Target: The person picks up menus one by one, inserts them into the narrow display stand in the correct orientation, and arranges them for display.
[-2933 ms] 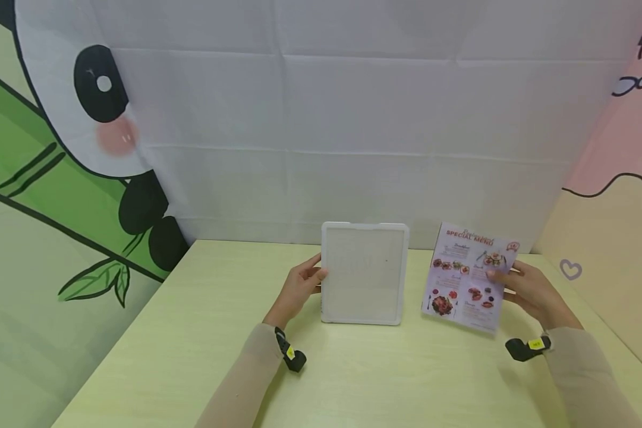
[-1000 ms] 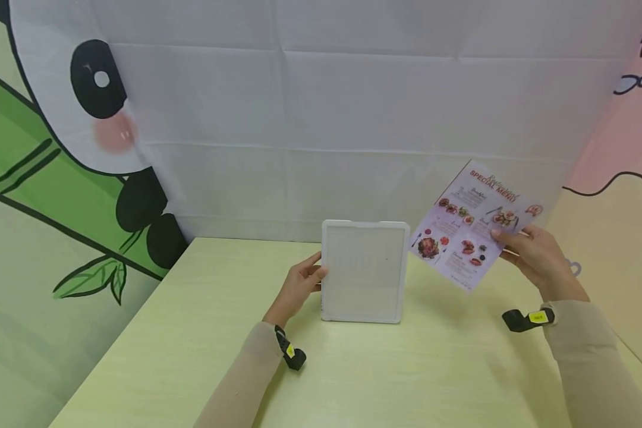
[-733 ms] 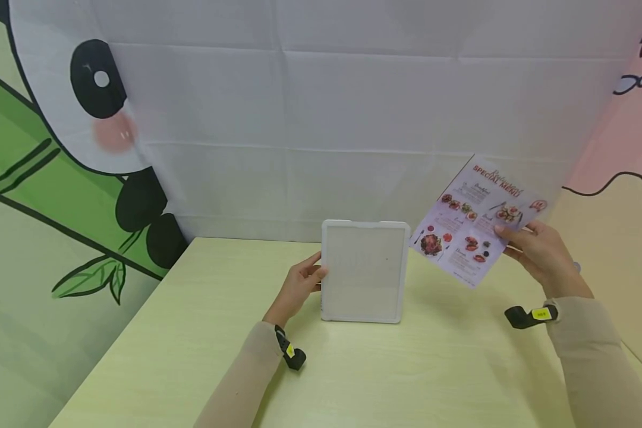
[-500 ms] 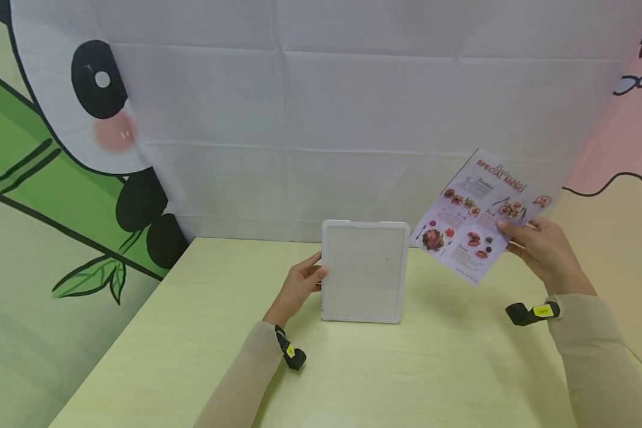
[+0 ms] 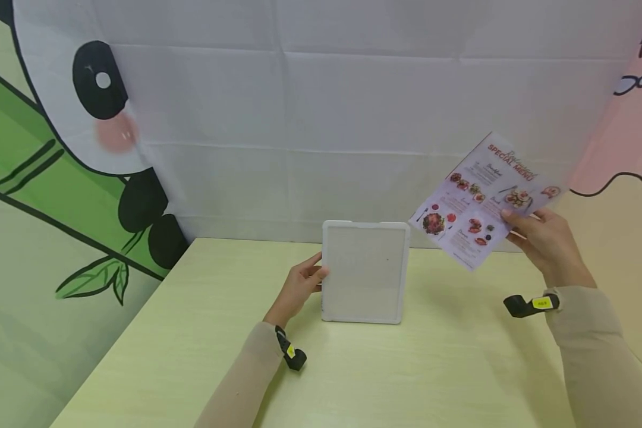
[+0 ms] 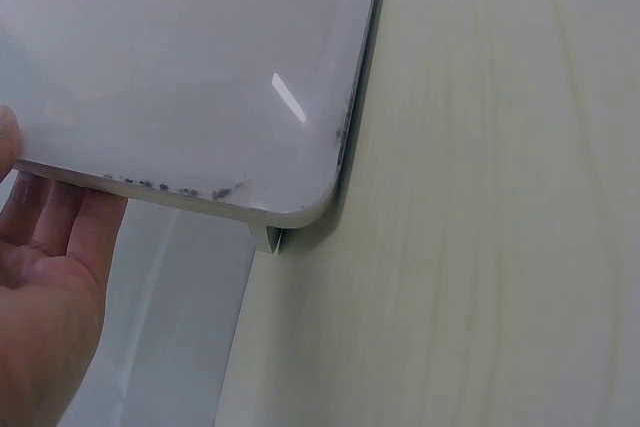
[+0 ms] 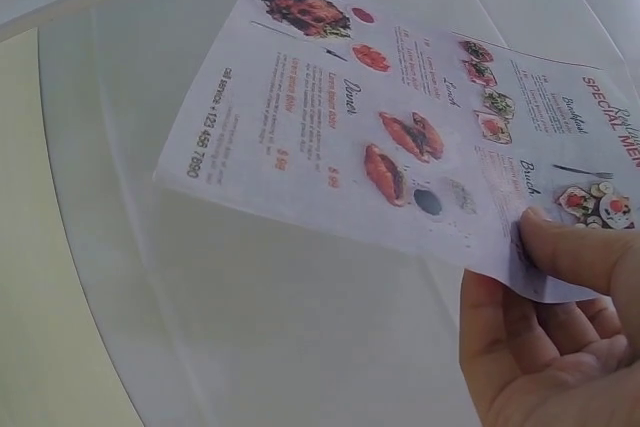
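Observation:
A white-framed display stand (image 5: pixel 362 273) with a pale blank panel stands upright near the middle of the table. My left hand (image 5: pixel 297 288) grips its left edge, thumb in front and fingers behind; the left wrist view shows dark scuffs along the rim of the stand (image 6: pixel 190 77). Off to the right, my right hand (image 5: pixel 548 244) pinches a printed paper menu (image 5: pixel 476 202) by its right edge, thumb on the printed face. The menu hangs tilted above the table, its lower left corner close to the stand's upper right corner in the head view. Food pictures cover the menu (image 7: pixel 400 147).
The pale yellow table (image 5: pixel 203 356) reaches back to a white creased cloth (image 5: pixel 353 119). A panda mural (image 5: pixel 101 83) covers the left wall, and a pink and cream wall (image 5: pixel 620 238) borders the right side.
My right hand has raised the menu from near the table and tilted it clockwise; over the last second it keeps rising slightly. The left hand and the stand stay in place.

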Demonstrator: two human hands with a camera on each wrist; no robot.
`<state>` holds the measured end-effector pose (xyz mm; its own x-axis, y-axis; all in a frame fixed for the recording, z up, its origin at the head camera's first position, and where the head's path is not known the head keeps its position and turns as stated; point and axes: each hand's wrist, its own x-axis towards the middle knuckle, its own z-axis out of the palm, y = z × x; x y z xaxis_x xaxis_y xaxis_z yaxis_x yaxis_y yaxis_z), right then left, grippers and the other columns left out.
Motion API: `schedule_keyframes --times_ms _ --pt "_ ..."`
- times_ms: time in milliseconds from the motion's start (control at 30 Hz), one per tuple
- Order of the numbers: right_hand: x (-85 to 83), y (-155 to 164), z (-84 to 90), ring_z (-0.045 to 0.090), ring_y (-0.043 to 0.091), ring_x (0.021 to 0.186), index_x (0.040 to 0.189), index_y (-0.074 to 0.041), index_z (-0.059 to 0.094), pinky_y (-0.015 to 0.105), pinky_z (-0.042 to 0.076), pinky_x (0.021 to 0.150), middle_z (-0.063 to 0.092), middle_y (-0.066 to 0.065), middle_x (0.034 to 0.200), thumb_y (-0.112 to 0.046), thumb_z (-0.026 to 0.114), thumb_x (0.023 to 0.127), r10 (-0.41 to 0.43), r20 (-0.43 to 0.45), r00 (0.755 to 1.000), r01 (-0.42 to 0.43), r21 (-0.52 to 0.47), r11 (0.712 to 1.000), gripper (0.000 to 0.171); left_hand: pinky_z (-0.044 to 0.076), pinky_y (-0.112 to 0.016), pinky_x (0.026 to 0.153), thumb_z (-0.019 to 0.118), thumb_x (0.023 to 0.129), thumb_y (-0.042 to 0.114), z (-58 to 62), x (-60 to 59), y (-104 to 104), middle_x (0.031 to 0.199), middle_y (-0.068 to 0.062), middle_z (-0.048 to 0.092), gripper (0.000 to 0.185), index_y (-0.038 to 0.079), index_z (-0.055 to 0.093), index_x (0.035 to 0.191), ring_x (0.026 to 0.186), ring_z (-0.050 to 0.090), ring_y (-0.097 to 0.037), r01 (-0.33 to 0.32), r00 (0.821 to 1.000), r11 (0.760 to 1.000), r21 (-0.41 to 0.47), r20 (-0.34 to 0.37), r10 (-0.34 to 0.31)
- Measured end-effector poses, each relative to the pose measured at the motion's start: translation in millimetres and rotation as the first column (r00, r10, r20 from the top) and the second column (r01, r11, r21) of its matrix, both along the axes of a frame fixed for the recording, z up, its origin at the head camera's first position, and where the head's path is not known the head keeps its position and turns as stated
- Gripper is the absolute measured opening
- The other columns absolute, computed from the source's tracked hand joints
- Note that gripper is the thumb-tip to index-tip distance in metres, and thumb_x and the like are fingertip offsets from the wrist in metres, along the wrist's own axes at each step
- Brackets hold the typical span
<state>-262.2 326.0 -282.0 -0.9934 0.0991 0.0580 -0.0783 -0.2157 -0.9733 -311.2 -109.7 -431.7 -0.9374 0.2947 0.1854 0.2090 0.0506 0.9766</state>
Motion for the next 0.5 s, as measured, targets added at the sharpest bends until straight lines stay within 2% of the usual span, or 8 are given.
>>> schedule_keyframes --times_ms 500 --pt "-4.5 -25 7.9 0.067 0.009 0.092 0.12 -0.02 0.062 0.024 0.056 0.075 0.069 -0.011 0.105 -0.009 0.073 0.085 0.033 -0.057 0.998 -0.035 -0.033 0.999 0.039 0.057 -0.039 0.087 0.06 0.094 0.031 -3.4 -2.5 -2 0.125 -0.018 0.063 0.059 0.019 0.04 0.148 0.104 0.066 -0.025 -0.001 1.0 1.0 -0.003 0.005 0.001"
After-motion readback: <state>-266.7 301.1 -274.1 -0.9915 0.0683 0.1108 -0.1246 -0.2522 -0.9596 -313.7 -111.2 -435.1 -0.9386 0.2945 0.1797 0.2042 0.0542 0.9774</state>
